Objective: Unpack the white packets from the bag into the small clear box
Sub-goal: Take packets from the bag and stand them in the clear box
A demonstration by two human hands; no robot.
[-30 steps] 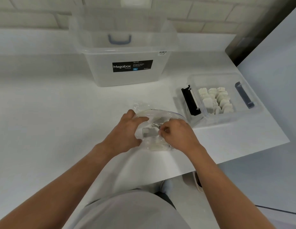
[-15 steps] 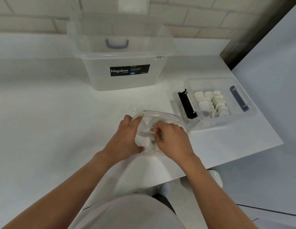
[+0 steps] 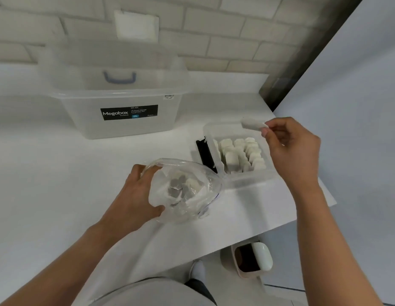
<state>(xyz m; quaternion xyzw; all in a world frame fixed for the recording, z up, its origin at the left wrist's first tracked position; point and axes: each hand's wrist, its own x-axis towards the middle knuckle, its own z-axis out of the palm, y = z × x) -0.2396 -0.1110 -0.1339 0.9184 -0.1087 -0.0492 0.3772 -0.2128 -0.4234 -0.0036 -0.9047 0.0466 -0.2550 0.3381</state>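
A clear plastic bag (image 3: 192,195) lies open on the white table, with several white packets (image 3: 183,186) still inside. My left hand (image 3: 134,195) grips the bag's left edge and holds its mouth open. My right hand (image 3: 291,149) hovers above the small clear box (image 3: 247,180) and pinches one white packet (image 3: 252,124) between thumb and fingers, over the box's far rim. Rows of white packets (image 3: 240,155) stand upright inside the box. The box's black latch (image 3: 205,154) hangs open on its left side.
A large clear Megabox bin (image 3: 117,102) with a blue handle stands at the back against the brick wall. The table's front edge runs diagonally near my body. A small bin (image 3: 247,261) with a white lid sits on the floor at the right.
My right hand has come out of the bag with one packet and risen to the right, above the small box. My left hand stays on the bag.
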